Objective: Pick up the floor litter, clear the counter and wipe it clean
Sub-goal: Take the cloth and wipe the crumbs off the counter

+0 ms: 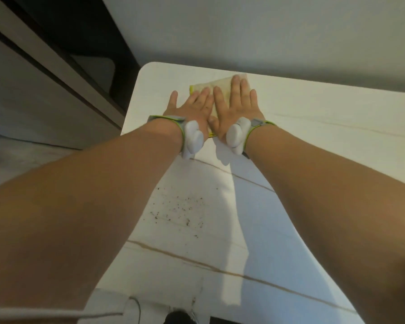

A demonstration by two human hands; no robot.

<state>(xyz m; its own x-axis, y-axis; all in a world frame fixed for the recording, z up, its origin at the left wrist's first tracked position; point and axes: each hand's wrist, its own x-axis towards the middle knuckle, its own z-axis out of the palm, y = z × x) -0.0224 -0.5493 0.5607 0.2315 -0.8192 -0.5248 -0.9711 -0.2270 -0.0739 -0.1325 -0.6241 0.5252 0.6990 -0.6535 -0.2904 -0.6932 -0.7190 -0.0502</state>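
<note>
On the white counter [313, 127], left hand [192, 106], right hand [237, 101], grips flat, wide, pressing cloth [220, 86].

We see only edges of the cloth [216, 84]; both hands [237, 106] cover its middle. Counter [313, 127] runs off frame right of the cloth. Dark specks [178, 206] nearer us: too small to identify.

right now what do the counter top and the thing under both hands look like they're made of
Counter: white, smooth, faintly glossy with thin brown veins, so marble or a marble-look slab. Cloth: soft, pale yellow fabric with a brighter yellow edge, lying flat, likely microfibre.
</note>
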